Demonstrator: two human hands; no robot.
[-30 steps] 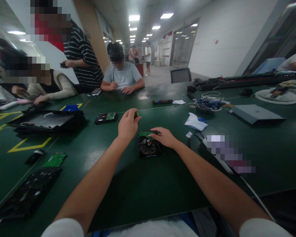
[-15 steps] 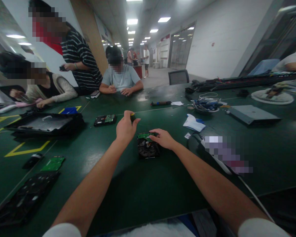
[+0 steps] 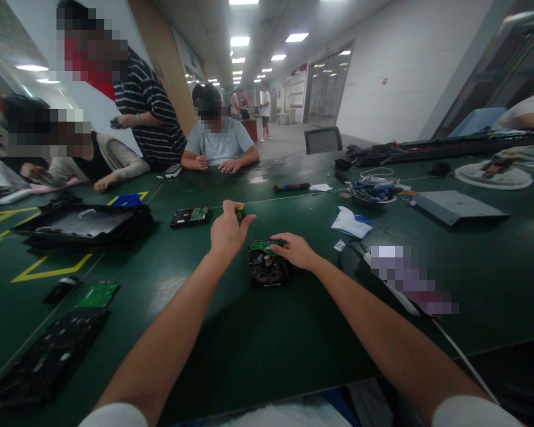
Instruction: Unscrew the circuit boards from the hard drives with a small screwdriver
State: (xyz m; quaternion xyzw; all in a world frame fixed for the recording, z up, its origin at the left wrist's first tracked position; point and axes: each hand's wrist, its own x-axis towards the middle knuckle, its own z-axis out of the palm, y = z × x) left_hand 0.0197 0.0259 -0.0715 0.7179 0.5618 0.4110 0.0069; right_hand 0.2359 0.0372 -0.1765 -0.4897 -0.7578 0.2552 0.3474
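In the middle of the green table lies a black hard drive (image 3: 269,271) with a green circuit board (image 3: 261,245) at its far end. My right hand (image 3: 296,250) grips that far right corner, thumb on the board and fingers by the edge. Up and to the left, my left hand (image 3: 229,228) is closed around a small black-and-yellow handled tool (image 3: 241,213). Most of the tool is hidden by the fingers, so its tip cannot be made out. The left hand is apart from the drive.
Another hard drive (image 3: 190,216) lies beyond my left hand. To the left are a black tray (image 3: 84,222), a green board (image 3: 98,295) and a black drive part (image 3: 48,356). White gloves (image 3: 350,223), a power strip (image 3: 396,284) and a grey metal box (image 3: 460,206) sit right. Co-workers are across the table.
My left hand has shifted slightly left and down, away from the drive, with the tool still in it. The right hand stays on the drive.
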